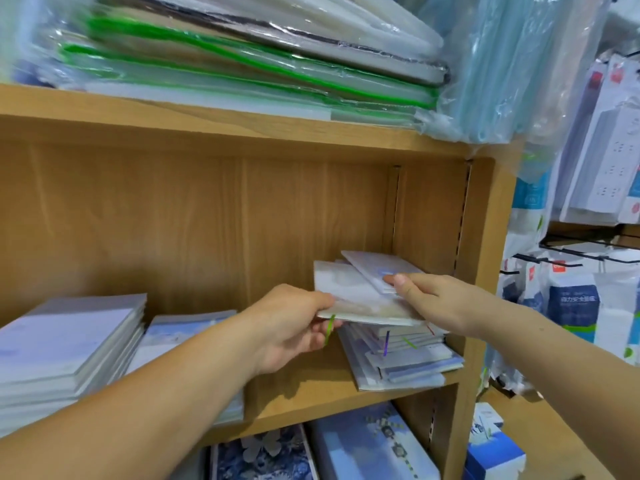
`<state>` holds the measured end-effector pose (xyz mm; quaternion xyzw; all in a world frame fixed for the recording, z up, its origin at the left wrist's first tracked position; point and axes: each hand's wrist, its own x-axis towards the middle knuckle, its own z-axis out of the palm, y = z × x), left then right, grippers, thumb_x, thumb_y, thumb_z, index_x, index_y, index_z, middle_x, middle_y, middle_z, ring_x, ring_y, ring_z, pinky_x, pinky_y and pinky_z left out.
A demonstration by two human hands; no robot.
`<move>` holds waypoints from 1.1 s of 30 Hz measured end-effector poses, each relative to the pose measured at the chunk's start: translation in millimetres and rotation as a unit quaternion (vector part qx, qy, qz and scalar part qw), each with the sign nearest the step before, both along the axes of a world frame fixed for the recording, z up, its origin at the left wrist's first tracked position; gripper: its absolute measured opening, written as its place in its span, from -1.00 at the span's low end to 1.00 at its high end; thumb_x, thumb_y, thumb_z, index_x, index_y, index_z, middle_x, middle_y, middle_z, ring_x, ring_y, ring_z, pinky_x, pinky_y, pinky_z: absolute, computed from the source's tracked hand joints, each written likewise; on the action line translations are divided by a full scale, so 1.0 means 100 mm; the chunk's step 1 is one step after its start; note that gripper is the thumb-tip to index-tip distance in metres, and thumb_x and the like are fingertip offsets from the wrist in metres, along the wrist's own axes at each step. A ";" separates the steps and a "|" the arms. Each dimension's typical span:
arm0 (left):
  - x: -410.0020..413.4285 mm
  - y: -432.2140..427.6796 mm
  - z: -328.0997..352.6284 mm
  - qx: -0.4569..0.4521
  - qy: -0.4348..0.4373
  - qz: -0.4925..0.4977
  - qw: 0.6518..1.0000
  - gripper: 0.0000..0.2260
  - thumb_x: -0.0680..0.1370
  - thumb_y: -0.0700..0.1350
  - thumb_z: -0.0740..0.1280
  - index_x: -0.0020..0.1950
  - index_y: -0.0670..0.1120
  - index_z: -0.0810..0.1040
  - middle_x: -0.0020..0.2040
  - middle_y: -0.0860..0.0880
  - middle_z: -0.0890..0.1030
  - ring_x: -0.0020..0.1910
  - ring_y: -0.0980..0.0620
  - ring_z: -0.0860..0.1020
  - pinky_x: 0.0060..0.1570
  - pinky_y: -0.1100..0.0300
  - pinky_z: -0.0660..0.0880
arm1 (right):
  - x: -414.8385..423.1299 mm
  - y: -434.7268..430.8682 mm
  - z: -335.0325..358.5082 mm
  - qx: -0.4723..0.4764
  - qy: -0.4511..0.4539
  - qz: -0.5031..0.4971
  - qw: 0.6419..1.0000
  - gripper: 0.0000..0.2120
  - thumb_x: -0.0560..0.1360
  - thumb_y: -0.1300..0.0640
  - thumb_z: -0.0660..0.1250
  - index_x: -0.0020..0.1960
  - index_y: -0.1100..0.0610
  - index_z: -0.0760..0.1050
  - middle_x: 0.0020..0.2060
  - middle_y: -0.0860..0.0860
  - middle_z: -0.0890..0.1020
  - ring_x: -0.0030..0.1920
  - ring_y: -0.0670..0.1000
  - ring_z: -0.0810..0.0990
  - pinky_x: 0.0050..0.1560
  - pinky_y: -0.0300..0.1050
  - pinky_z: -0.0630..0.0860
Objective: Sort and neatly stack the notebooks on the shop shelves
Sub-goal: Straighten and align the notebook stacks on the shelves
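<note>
A pale white notebook (349, 292) is held level above an untidy pile of notebooks (405, 358) at the right end of the wooden shelf (311, 393). My left hand (291, 327) grips its left edge, thumb on top and fingers beneath. My right hand (433, 296) pinches a smaller white notebook (374, 268) that lies across the top of the first one. A thin green ribbon hangs from the notebook by my left fingers. Two neater notebook stacks, one tall (69, 344) and one lower (187, 334), stand on the shelf's left.
The shelf above carries plastic-wrapped folders with green edges (242, 71). Blue patterned notebooks (367, 445) lie on the shelf below. The wooden side panel (485, 271) closes the shelf on the right. Packaged goods hang on wire hooks (575, 306) beyond it.
</note>
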<state>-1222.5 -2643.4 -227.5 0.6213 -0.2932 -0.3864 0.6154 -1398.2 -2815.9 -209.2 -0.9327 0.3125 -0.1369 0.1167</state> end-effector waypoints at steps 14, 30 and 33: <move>0.77 1.85 0.16 -0.118 -0.136 0.190 0.965 -0.71 0.70 -0.09 0.27 0.01 -0.30 0.64 -0.38 -0.06 0.53 -0.46 0.10 0.40 -0.54 0.30 0.33 | 1.06 1.76 0.06 0.056 -0.183 0.100 0.976 -0.51 0.71 -0.04 0.10 -0.31 0.12 0.46 -0.46 0.00 0.51 -0.42 0.02 0.51 -0.47 -0.21 0.37; 1.93 3.22 -0.22 0.041 -0.375 0.329 0.866 -0.51 0.62 0.06 0.38 -0.43 -0.09 0.32 -0.48 -0.02 0.23 -0.46 0.02 0.20 -0.39 0.14 0.16 | 2.68 2.90 -0.35 0.122 -0.222 0.144 0.956 -0.68 0.62 0.10 0.25 -0.26 0.25 0.45 -0.42 0.05 0.39 -0.39 0.02 0.29 -0.32 -0.11 0.24; 2.04 3.14 -0.29 0.062 -0.390 0.298 0.869 -0.51 0.62 0.07 0.38 -0.42 -0.09 0.33 -0.46 -0.02 0.25 -0.42 0.00 0.22 -0.35 0.14 0.19 | 2.70 2.81 -0.38 0.105 -0.221 0.151 0.958 -0.65 0.65 0.03 0.24 -0.02 0.31 0.59 -0.28 0.24 0.60 -0.31 0.14 0.48 -0.24 -0.07 0.33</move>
